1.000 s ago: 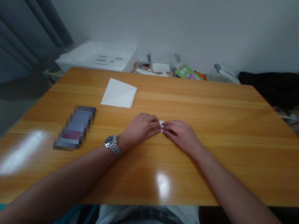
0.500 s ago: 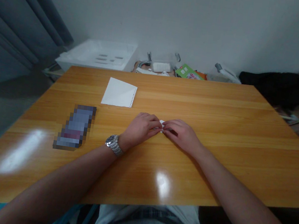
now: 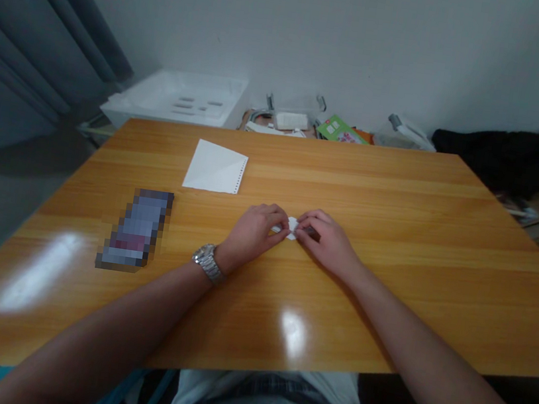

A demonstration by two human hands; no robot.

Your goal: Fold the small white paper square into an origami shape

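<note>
Between my fingertips, low over the middle of the table, is a small piece of folded white paper (image 3: 292, 228). My left hand (image 3: 258, 228) pinches its left side with thumb and fingers; a silver watch (image 3: 207, 261) is on that wrist. On the other side my right hand (image 3: 327, 238) pinches the paper's right edge, its fingers curled. The fingers cover much of the paper, so its exact folded shape cannot be made out.
A white sheet (image 3: 217, 168) with a perforated edge lies at the back left of the wooden table (image 3: 399, 207). A pixelated phone-like object (image 3: 138, 227) lies left of my arm. Beyond the far edge stand a white bin (image 3: 178, 99) and a green booklet (image 3: 337, 129).
My hands have drawn slightly apart at the fingertips, and more of the white paper shows between them. The sheet and the pixelated object have stayed in place.
</note>
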